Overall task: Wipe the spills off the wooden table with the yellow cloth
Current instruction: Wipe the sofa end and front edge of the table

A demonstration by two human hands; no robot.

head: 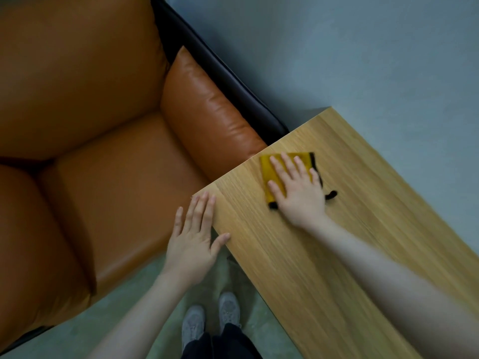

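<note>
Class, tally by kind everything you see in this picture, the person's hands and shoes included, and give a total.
Hands: 2 (left, right)
Cloth: 1
Table: 1
Sofa: 1
Shoes: 2 ()
Total: 7

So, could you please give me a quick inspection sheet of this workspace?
Surface: wooden table, no spill visible.
Job's things: yellow cloth, dark-edged, flat near the table's far corner.
Clutter: nothing seen.
Grips: right hand pressing flat on the cloth; left hand open, fingers straight, at the table's near corner.
Cables: nothing seen.
Surroundings: orange leather sofa beside the table; grey floor; person's grey shoes below.
</note>
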